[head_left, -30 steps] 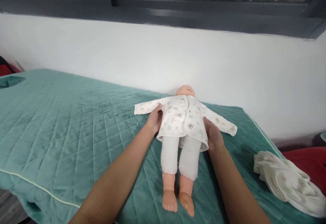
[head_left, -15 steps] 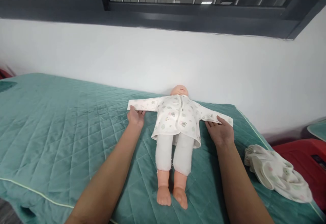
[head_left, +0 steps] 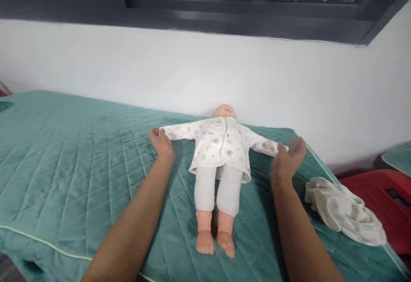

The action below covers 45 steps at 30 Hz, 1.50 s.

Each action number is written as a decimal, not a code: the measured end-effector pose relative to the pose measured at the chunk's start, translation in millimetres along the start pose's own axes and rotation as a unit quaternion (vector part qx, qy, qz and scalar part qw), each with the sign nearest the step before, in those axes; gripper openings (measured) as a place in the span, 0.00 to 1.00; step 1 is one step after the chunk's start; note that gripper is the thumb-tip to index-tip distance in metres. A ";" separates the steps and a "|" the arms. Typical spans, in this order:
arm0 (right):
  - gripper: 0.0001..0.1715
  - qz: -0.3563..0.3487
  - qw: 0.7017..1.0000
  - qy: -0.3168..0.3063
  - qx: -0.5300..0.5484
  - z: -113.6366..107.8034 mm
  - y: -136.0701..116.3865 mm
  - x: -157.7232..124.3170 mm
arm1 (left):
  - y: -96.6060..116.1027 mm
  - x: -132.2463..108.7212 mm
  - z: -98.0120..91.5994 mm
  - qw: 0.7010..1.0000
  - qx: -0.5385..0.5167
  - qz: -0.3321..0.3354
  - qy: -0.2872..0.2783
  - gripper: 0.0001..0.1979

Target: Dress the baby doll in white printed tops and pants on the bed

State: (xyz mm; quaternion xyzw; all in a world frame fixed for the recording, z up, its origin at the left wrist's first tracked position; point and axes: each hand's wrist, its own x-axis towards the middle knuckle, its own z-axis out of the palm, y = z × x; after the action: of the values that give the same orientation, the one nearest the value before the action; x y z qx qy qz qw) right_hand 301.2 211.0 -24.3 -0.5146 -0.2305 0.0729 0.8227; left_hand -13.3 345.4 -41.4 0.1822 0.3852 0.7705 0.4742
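A baby doll (head_left: 224, 111) lies on its back with both arms spread wide. It wears a white printed baby jacket (head_left: 212, 145), and its legs are covered in white down to bare feet. My left hand (head_left: 162, 147) is at the cuff of the sleeve on the left, fingers curled closed at the cloth's end. At the opposite cuff, my right hand (head_left: 287, 160) has its thumb and fingers apart, partly hiding the sleeve end. Whether its fingers touch the cuff is unclear.
Green quilted cloth (head_left: 80, 166) covers the surface under the doll. A crumpled white printed garment (head_left: 346, 213) lies to the right, beside a red plastic object (head_left: 379, 196). Behind stand a white wall (head_left: 128, 68) and a dark window frame (head_left: 224, 21).
Both hands have slid outward along the sleeves to the cuff ends. My right hand has lifted and spread its fingers. The view has shifted slightly.
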 end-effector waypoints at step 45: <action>0.06 -0.118 0.905 -0.353 -0.205 -25.1 -31.2 -99.6 | 17.9 -113.6 -24.4 0.867 0.281 0.162 -0.378 0.04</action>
State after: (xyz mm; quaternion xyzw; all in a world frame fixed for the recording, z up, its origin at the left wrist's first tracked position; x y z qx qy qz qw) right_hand 221.0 140.7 -36.3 -0.5813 -0.5750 0.1032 0.5665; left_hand 15.3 231.6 -33.7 0.6452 0.3417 0.5674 0.3807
